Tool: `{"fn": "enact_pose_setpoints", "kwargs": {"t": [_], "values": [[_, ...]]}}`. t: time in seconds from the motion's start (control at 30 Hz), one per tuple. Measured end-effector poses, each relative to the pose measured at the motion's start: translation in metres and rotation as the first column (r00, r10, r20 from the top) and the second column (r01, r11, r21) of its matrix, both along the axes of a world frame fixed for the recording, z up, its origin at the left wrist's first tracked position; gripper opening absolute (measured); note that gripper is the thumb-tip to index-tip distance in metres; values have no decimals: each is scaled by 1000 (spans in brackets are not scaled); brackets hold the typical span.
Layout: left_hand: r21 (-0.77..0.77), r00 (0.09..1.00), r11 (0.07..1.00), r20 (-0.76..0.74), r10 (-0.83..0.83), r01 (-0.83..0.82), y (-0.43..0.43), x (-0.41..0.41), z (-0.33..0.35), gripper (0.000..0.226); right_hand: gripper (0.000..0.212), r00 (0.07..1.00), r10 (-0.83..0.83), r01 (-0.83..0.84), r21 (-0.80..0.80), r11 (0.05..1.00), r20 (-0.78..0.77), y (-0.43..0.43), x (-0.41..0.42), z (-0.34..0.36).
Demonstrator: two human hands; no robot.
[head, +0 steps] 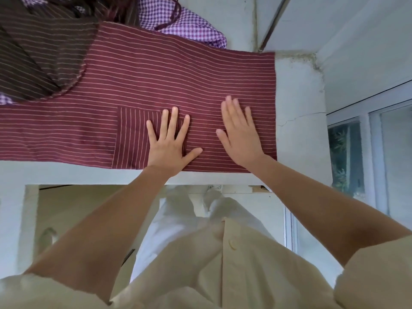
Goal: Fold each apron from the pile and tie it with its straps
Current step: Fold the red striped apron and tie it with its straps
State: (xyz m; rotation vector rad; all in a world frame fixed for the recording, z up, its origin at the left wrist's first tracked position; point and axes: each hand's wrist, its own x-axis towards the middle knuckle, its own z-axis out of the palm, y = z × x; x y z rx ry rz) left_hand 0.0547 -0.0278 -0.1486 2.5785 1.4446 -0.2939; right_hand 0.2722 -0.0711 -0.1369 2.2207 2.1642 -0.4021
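Observation:
A maroon apron with thin pale stripes (169, 72) lies spread flat across the white counter (298, 121). Its patch pocket (131, 139) faces up near the front edge. My left hand (170, 141) rests flat on the apron, fingers spread, partly over the pocket's right side. My right hand (239, 132) presses flat on the cloth just to the right, fingers straight and together. Neither hand holds anything. No straps of this apron show.
A pile of other aprons sits at the back left: a brown striped one (40, 54) overlapping the maroon apron's corner, and a purple checked one (189, 25) behind. The counter ends at a wall and window (356, 152) on the right.

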Motion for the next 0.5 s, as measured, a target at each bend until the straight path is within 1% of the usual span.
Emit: {"fn": "enact_pose_setpoints", "kwargs": {"t": [0.03,0.07,0.1,0.13,0.23,0.3,0.4,0.43,0.47,0.5], "values": [[1,1000,1000,8,5,-5,0,-1,0,90,62,988,154,-154,5,988,-22,-1,-15,-1],[1,1000,1000,12,8,-8,0,0,0,91,61,966,258,-258,4,966,-34,-3,-26,-3],[-4,1000,1000,10,11,-11,0,0,0,92,61,956,292,-292,-8,956,-39,-3,-31,-5],[-10,1000,1000,5,18,-17,0,1,0,94,60,961,275,-276,-27,961,-31,-2,-29,-7],[-14,999,999,-2,37,-37,0,0,0,99,61,995,82,-78,-63,995,53,1,1,-10],[-17,999,999,-12,41,-41,1,0,1,99,61,995,-43,51,-83,995,90,3,30,-8],[-20,998,998,-3,56,-56,2,1,1,100,65,982,-157,166,-88,982,109,10,44,-5],[-21,998,998,8,57,-57,2,1,1,101,66,980,-177,184,-71,980,91,14,35,-2],[-17,998,998,31,59,-58,2,1,1,101,65,987,-152,154,-38,987,59,20,21,3],[-14,997,999,59,53,-52,1,0,2,98,64,997,-78,79,-7,997,19,22,3,5]]}}
